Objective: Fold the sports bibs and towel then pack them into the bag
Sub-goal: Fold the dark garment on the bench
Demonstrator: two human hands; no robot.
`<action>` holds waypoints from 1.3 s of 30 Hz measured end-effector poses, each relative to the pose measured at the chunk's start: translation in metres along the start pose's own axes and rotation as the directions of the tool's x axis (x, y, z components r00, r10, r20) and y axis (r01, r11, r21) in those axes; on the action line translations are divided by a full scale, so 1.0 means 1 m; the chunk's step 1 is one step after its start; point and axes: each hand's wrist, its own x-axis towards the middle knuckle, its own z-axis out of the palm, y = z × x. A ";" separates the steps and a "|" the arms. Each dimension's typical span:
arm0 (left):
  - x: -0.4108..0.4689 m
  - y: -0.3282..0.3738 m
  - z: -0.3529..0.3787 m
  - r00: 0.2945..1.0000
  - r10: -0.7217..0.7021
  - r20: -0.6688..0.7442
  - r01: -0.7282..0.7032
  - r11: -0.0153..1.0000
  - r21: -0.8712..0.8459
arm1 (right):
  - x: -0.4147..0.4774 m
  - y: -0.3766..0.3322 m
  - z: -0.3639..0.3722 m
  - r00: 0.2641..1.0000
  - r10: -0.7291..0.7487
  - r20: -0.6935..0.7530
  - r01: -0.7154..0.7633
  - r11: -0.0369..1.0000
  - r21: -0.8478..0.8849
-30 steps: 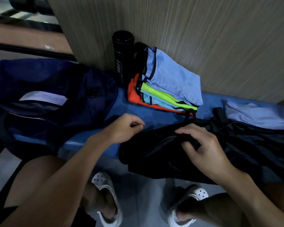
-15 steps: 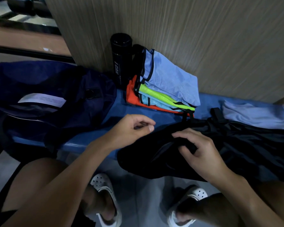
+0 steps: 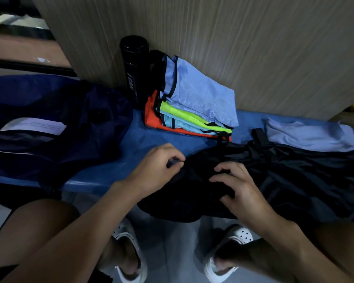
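Observation:
A black bag [image 3: 305, 180] lies slumped on the blue bench [image 3: 151, 139] in front of me, hanging over its front edge. My right hand [image 3: 239, 188] grips a fold of its fabric near the top. My left hand [image 3: 159, 168] is at the bag's left end, with thumb and fingers pinching a small dark piece there. Behind them a stack of folded sports bibs [image 3: 196, 103] in light blue, neon green and orange leans on the wall. A pale blue towel [image 3: 307, 135] lies behind the bag at the right.
A navy bag [image 3: 49, 111] with a white paper label [image 3: 33, 125] fills the bench's left end. A black bottle [image 3: 134, 68] stands against the wooden wall panel [image 3: 253, 48] beside the bibs. My knees and white sandals are below the bench edge.
My left hand has moved right along the bench to the black bag's left end. My right hand has shifted slightly on the bag's fabric while keeping its grip.

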 end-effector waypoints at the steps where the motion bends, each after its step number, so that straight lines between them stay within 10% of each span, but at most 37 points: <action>1: -0.002 0.007 0.000 1.000 -0.006 -0.017 0.005 0.999 -0.043 | -0.001 0.000 -0.001 1.000 0.006 -0.024 -0.006 1.000 0.003; 5: -0.013 0.031 0.010 0.991 -0.042 0.127 0.072 0.967 -0.244 | -0.003 -0.003 -0.007 0.993 0.091 -0.073 -0.084 0.992 0.096; 10: -0.020 0.031 0.026 0.955 -0.039 0.293 0.046 0.999 -0.019 | -0.006 -0.002 -0.008 0.993 0.108 -0.042 -0.102 0.987 0.122; 20: -0.016 0.031 0.030 0.989 -0.147 -0.013 0.144 0.981 -0.129 | -0.004 -0.004 -0.016 0.993 0.045 -0.113 -0.036 0.996 0.086; 26: -0.007 0.035 0.015 0.951 -0.234 -0.201 0.147 0.917 -0.371 | -0.002 -0.003 -0.002 0.990 -0.027 0.138 0.045 0.990 -0.131; 39: 0.011 0.008 -0.025 0.904 -0.195 -0.381 0.073 0.947 -0.314 | 0.001 -0.006 -0.007 0.995 -0.026 0.093 0.029 0.999 -0.037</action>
